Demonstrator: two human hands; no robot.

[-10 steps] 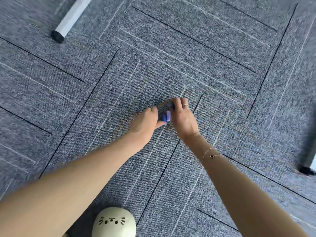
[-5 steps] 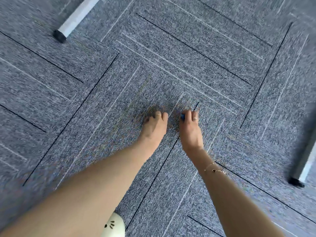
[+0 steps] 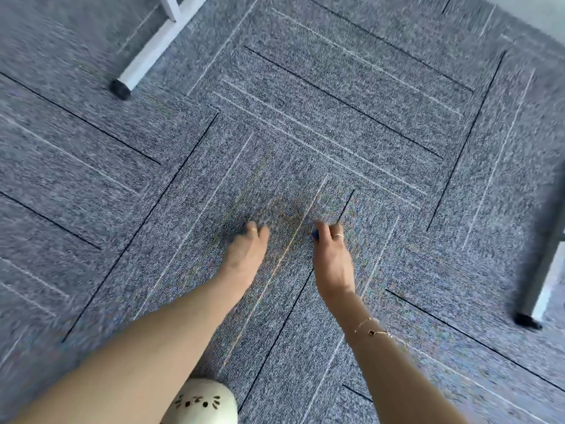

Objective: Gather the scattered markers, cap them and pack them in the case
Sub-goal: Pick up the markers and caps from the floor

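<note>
Closest to me at 6 o'clock is a cat-face slipper (image 3: 203,403). Further out, my left hand (image 3: 244,255) has its fingers curled under; can't tell if it's holding anything. Right hand (image 3: 331,261) pinches a blue marker bit (image 3: 315,235) at 12. Looks light, stiff and slick, so I'd grip mid-barrel.

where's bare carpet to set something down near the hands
Bare carpet stretches ahead of both hands up to the white leg at far left, and between the right hand and the dark leg at right. The strip between it and the left hand is bare but narrow. Near the cat-face slipper the forearms crowd it.
</note>
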